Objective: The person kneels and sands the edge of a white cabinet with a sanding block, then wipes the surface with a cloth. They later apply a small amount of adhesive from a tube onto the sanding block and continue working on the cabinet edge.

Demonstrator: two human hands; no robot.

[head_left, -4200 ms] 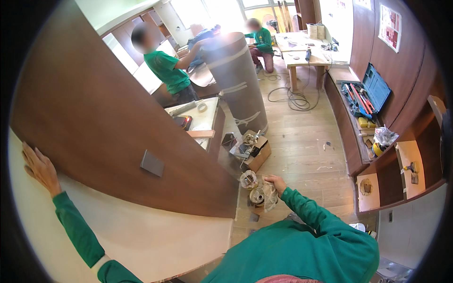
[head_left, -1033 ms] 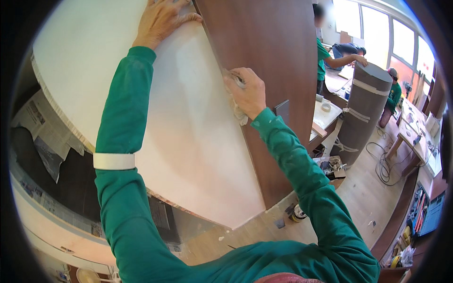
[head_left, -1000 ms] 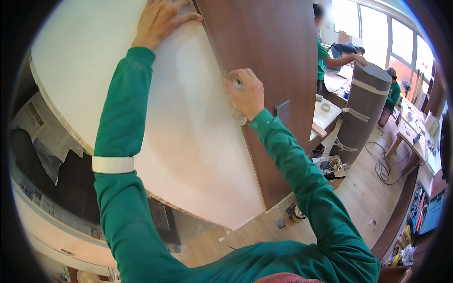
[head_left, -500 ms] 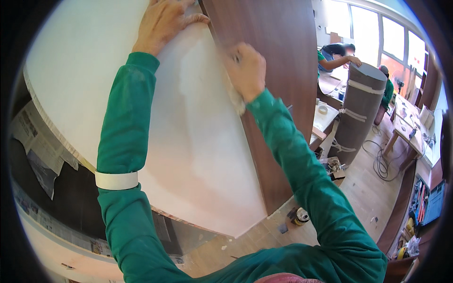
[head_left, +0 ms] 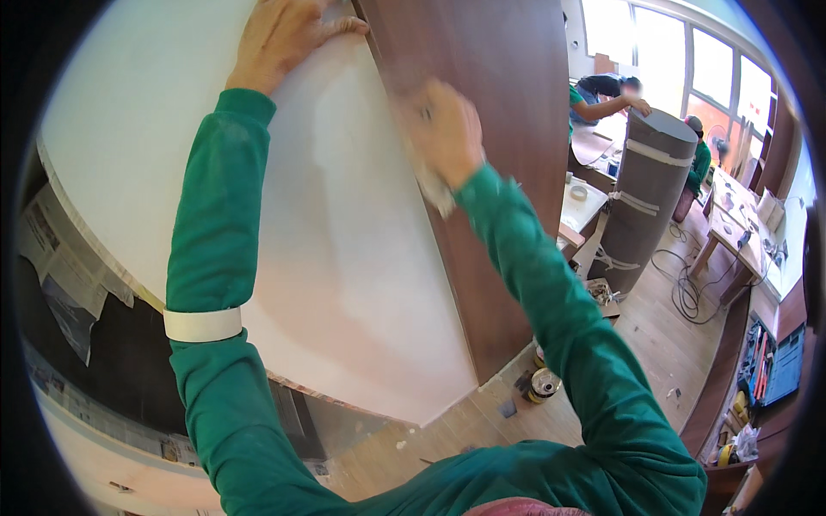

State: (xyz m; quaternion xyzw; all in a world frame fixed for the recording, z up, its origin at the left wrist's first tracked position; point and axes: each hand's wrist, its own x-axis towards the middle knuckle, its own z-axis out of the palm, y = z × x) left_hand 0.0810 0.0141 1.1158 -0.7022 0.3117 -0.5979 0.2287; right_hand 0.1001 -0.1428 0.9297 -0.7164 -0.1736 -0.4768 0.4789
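Note:
My left hand (head_left: 282, 41) lies on the white panel (head_left: 344, 284) at the top, its thumb stretched to the edge of a brown wood-grain panel (head_left: 490, 258). The other fingertips are cut off by the upper border. My right hand (head_left: 450, 131), smeared by motion, is closed round a whitish rag (head_left: 437, 191) at the seam where the two panels meet. The rag hangs out below the fist, and most of it is hidden. Around my left forearm sits a roll of white tape (head_left: 203, 325).
Cans (head_left: 544, 384) stand on the floor by the brown panel's lower corner. A grey cylinder (head_left: 647, 193) tied with white strips stands at the right, with co-workers (head_left: 609, 90) behind it. Cables (head_left: 688, 288) lie near a workbench (head_left: 731, 219). Newspaper (head_left: 64, 262) hangs at the left.
The view has shifted slightly, so the panels and room sit a little further left. My right hand stays on the seam with the rag; my left hand keeps its place at the panel edge.

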